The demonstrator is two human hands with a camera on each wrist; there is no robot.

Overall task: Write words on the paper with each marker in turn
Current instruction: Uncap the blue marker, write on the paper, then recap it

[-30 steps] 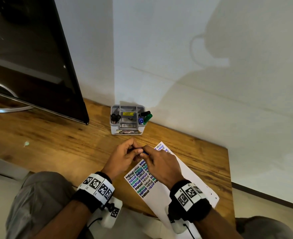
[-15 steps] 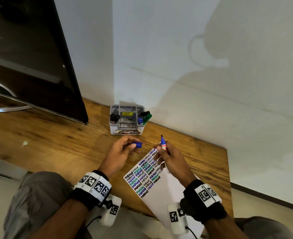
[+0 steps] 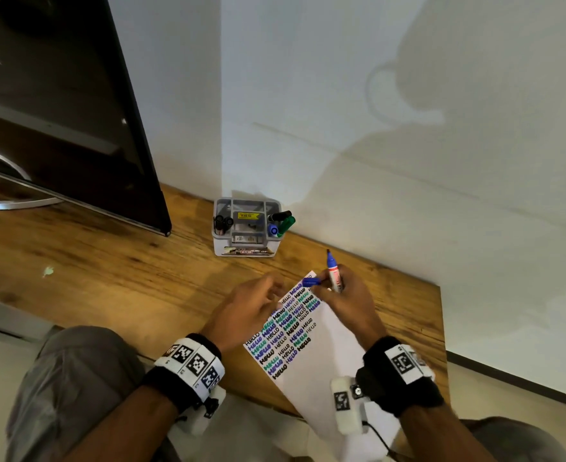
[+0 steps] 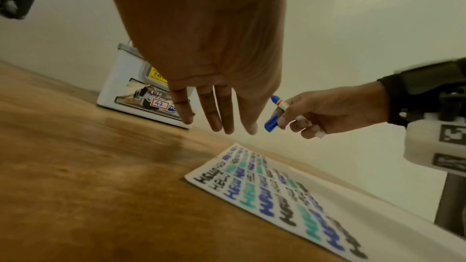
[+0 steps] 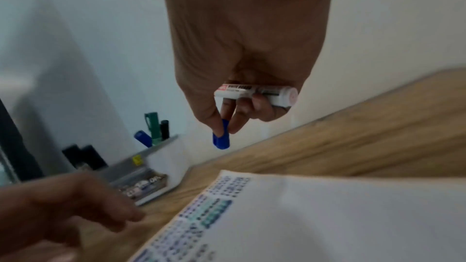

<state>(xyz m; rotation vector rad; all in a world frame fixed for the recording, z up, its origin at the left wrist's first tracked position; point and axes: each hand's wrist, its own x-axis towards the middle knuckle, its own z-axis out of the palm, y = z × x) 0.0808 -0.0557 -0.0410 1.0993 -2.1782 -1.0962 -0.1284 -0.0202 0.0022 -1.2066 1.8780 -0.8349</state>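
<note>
marker (image 3: 334, 274): uncapped, tip up and away from paper (image 3: 328, 355)
right hand (image 3: 348, 303): curled round barrel, thumb and finger pinching cap (image 3: 310, 281)
left hand (image 3: 251, 310): fingers straight, empty
next: flip tip down

Wooden table (image 3: 108, 278): paper (image 3: 328, 371) near front edge, organizer box (image 3: 244, 251) by wall, monitor (image 3: 58, 111) left.

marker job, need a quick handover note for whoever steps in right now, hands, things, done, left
Right hand: grips the uncapped blue marker, tip up, and pinches its cap between thumb and finger.
Left hand: open, holds nothing, over the paper's left edge.
Holder at the wall holds the other markers.
Done: rows of HELLO in black, blue and green fill the paper's top part.
Left: write with the blue marker, recap it, put it back, go on to the next.
</note>
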